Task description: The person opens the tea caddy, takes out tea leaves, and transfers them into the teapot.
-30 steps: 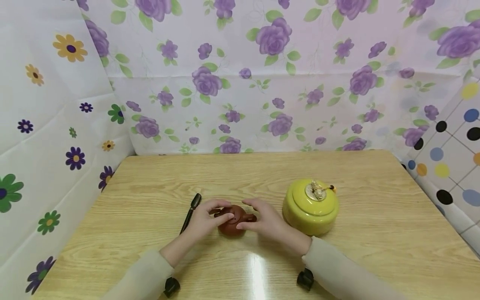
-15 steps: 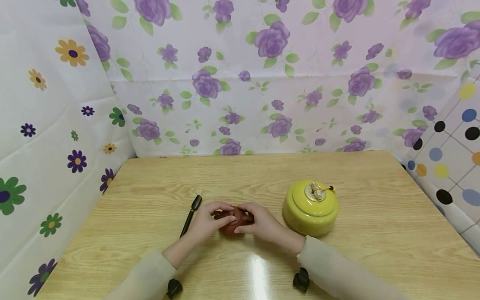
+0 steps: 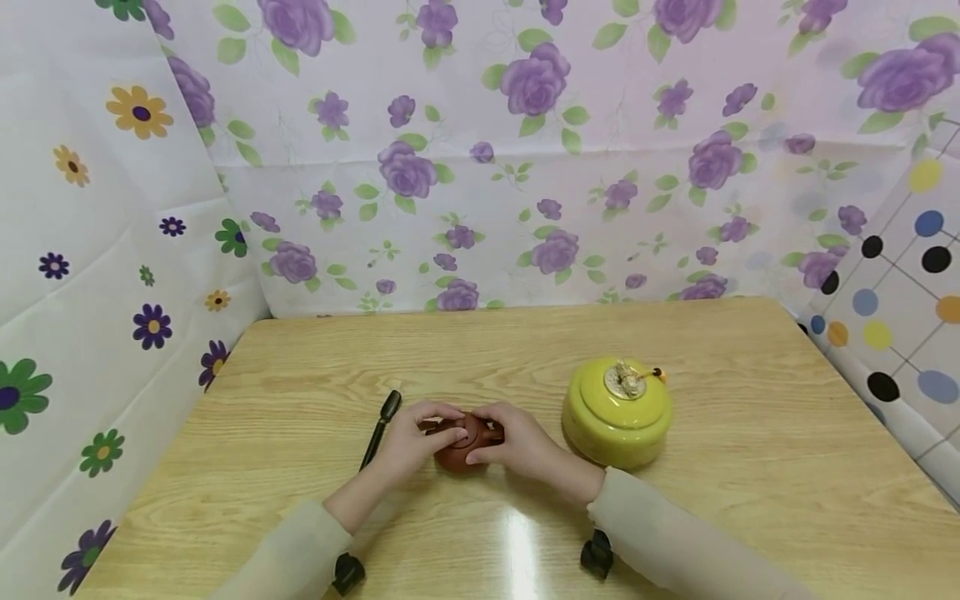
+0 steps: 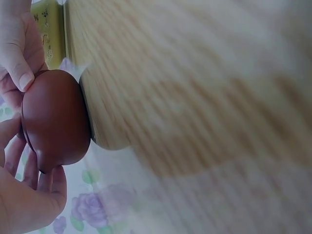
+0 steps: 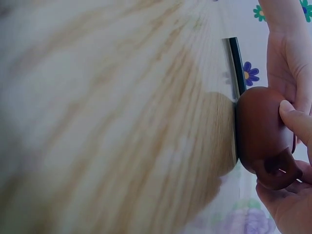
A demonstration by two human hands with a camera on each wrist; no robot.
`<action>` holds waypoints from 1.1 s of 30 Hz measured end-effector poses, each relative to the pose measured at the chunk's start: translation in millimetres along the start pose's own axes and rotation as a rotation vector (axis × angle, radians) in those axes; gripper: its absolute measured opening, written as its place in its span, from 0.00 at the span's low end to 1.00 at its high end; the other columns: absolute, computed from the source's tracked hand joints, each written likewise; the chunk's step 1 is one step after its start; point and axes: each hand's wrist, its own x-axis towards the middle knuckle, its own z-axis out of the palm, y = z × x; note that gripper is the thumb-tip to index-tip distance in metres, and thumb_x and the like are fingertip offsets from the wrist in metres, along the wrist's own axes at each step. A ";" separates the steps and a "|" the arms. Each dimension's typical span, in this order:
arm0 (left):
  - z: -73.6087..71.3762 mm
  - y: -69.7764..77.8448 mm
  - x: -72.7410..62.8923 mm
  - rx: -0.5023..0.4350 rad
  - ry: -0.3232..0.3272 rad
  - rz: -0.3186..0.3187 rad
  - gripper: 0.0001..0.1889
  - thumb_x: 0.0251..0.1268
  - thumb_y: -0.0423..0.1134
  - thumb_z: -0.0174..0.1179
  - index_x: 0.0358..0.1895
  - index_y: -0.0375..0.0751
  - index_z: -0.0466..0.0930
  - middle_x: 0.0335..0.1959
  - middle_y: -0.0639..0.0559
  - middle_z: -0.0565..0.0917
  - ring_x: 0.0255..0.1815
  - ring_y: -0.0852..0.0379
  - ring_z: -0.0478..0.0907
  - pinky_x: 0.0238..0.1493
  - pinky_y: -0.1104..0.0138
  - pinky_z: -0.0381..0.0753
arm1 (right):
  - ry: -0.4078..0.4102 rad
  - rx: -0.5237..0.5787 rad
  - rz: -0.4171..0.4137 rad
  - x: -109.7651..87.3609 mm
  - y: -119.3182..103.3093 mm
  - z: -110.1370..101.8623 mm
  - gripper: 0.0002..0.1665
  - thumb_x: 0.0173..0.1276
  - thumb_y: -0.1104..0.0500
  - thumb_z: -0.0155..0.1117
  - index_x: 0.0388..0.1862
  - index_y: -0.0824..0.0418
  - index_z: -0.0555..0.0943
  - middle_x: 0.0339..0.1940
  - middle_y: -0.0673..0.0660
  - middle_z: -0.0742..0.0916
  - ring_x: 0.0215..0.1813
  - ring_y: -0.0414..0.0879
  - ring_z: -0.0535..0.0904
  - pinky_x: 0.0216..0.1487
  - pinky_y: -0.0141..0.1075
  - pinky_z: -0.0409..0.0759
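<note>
A small reddish-brown clay teapot [image 3: 457, 458] sits on the wooden table, between both hands. My left hand [image 3: 405, 440] holds it at the spout side, its thumb lying over the lid. In the left wrist view its fingers bend behind the short spout [image 4: 48, 162]. My right hand [image 3: 522, 446] grips the handle side, with the thumb on the teapot's body and other fingers behind the loop handle [image 5: 278, 180]. The hands partly cover the lid in the head view.
A yellow lidded jar [image 3: 618, 429] with a gold ornament on top stands right of the right hand. Left of the left hand lies a slim black stick-like tool [image 3: 386, 412] with a broader end. Flowered cloth [image 3: 480, 208] hangs behind the wooden table [image 3: 720, 500].
My right hand has moved left and closed in on the teapot's handle side. The left hand stays at the spout side, nearly still.
</note>
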 end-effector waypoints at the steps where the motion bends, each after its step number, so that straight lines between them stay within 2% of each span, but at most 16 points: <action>1: 0.2 0.4 -0.1 0.002 0.002 0.002 0.10 0.57 0.33 0.67 0.42 0.39 0.85 0.49 0.44 0.83 0.52 0.47 0.79 0.51 0.61 0.83 | 0.000 0.005 -0.001 0.1 -0.1 -0.1 0.34 0.55 0.53 0.75 0.59 0.65 0.76 0.55 0.60 0.82 0.56 0.51 0.78 0.55 0.43 0.80; 6: 0.4 1.1 -1.4 0.021 0.011 0.008 0.09 0.56 0.33 0.68 0.42 0.40 0.85 0.48 0.45 0.83 0.51 0.47 0.79 0.48 0.64 0.84 | 0.008 0.031 0.002 -0.3 -0.4 0.2 0.34 0.54 0.54 0.75 0.58 0.66 0.77 0.54 0.60 0.82 0.54 0.51 0.78 0.53 0.41 0.81; 12: -1.9 3.6 -3.0 0.045 0.028 -0.002 0.10 0.57 0.36 0.67 0.43 0.41 0.86 0.48 0.46 0.84 0.54 0.49 0.77 0.57 0.54 0.78 | 0.004 0.037 0.013 -0.3 0.0 1.4 0.31 0.53 0.55 0.76 0.56 0.63 0.79 0.52 0.57 0.84 0.52 0.48 0.79 0.50 0.36 0.81; 19: -13.1 11.1 -4.6 0.056 0.059 0.028 0.10 0.57 0.37 0.67 0.43 0.40 0.86 0.48 0.44 0.85 0.55 0.47 0.77 0.58 0.51 0.78 | 0.013 0.044 0.024 1.2 -2.6 -0.3 0.32 0.53 0.56 0.76 0.57 0.64 0.78 0.51 0.58 0.84 0.53 0.49 0.78 0.54 0.42 0.80; 24: -25.0 12.7 -12.6 0.054 0.049 0.031 0.12 0.57 0.38 0.68 0.43 0.40 0.86 0.48 0.44 0.85 0.54 0.47 0.78 0.59 0.53 0.78 | 0.021 0.036 0.024 1.4 -4.1 -0.1 0.31 0.53 0.56 0.76 0.55 0.65 0.79 0.52 0.59 0.83 0.54 0.50 0.78 0.54 0.43 0.79; 27: -31.4 11.7 -19.4 0.059 0.032 0.007 0.12 0.58 0.37 0.67 0.44 0.38 0.86 0.48 0.43 0.84 0.53 0.47 0.78 0.58 0.56 0.79 | 0.025 0.033 0.030 1.4 -4.0 0.3 0.32 0.53 0.56 0.76 0.56 0.66 0.78 0.52 0.60 0.83 0.54 0.51 0.78 0.54 0.43 0.79; 33: -36.0 5.3 -33.0 0.063 0.005 -0.019 0.12 0.57 0.36 0.68 0.44 0.37 0.86 0.48 0.42 0.85 0.51 0.50 0.80 0.54 0.63 0.82 | 0.043 0.032 0.024 1.7 -3.5 1.2 0.32 0.52 0.57 0.77 0.55 0.67 0.78 0.52 0.61 0.83 0.54 0.52 0.78 0.55 0.45 0.80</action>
